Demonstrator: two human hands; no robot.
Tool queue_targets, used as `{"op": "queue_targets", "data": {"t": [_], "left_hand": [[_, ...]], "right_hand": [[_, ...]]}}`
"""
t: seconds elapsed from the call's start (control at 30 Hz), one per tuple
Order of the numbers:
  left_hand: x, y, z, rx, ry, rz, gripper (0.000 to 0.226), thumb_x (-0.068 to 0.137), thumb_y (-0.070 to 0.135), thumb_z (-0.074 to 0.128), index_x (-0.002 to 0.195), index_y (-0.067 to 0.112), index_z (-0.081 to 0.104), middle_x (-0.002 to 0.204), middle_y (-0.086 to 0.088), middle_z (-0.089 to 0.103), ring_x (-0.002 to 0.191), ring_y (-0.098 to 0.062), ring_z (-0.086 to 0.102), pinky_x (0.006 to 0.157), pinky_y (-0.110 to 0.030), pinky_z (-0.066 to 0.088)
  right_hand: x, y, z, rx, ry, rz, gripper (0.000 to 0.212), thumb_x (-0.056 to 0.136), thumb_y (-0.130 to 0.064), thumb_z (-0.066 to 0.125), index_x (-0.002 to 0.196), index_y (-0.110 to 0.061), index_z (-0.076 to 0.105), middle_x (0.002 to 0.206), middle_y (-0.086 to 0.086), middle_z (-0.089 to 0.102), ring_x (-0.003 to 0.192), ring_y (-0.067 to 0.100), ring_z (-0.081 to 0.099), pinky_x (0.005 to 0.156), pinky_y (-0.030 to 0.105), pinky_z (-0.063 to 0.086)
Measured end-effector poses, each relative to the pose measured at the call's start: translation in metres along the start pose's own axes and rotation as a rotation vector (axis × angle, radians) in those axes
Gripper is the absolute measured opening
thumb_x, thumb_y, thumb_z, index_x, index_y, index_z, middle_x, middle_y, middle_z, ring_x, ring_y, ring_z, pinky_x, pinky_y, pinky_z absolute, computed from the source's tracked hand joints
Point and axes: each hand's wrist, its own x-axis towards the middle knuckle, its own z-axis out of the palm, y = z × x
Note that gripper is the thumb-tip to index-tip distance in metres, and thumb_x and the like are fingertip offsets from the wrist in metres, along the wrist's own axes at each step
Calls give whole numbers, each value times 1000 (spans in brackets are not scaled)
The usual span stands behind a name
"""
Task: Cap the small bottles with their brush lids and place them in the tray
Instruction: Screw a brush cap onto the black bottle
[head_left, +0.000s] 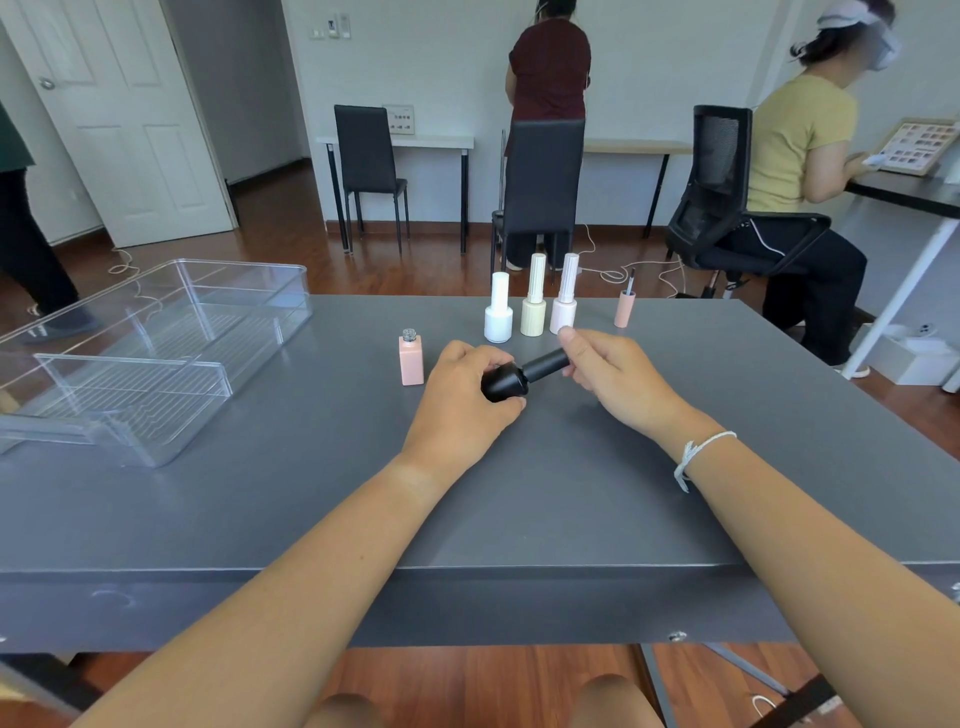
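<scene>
Over the matte grey desk (260, 499), the left hand (462, 400) grips a black round-bodied bottle (503, 385); the right hand (613, 371) pinches its black cylindrical lid (544, 364). A clear plastic tray (156, 332) sits far left, above red-brown wooden floor (291, 223).

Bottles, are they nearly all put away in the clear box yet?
Not yet. The clear tray holds no bottles. Three capped bottles stand at the back of the table. The left hand holds the black bottle while the right hand grips its lid. The pink bottle is uncapped; its lid stands apart.
</scene>
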Motion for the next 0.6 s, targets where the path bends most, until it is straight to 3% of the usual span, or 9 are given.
{"op": "queue_targets", "data": {"t": [0.13,0.23,0.4,0.47,0.53,0.6], "left_hand": [[1,0,0,-3,0,-2,28,73,10,71,97,22,62,98,3,46,85,-8,52,75,4,34],[0,0,0,2,-2,6,30,73,9,71,98,21,62,99,2,46,85,-7,52,74,5,34],[0,0,0,7,-4,15,28,73,10,71,97,22,62,98,2,46,83,-5,52,73,6,33],[1,0,0,-2,7,4,28,73,10,71,97,21,62,98,2,46,83,-5,52,74,5,34],[1,0,0,-6,8,2,29,73,10,71,98,22,62,98,4,46,82,-3,51,74,5,34],[1,0,0,-1,7,4,29,73,10,71,98,21,62,97,4,45,83,-4,52,75,4,35]], "right_hand": [[-1,-1,-1,24,-96,-100,11,92,-29,52,82,-25,50,71,6,45,59,8,38,58,14,34],[-1,-2,0,-1,-69,-95,17,92,-25,51,75,-24,50,68,3,45,57,6,38,57,15,34],[1,-1,1,-46,-11,30,46,93,-48,38,59,-18,49,54,-12,48,55,6,44,64,25,36],[-1,-1,-1,3,-23,14,41,93,-49,40,65,-20,50,51,-15,47,53,2,41,61,24,33],[-2,-2,-2,20,-57,-40,25,93,-40,46,78,-20,51,61,-13,47,56,4,40,61,23,33],[-2,-3,-2,-4,-86,-73,14,92,-30,50,83,-19,51,69,0,47,60,10,39,60,23,34]]}}
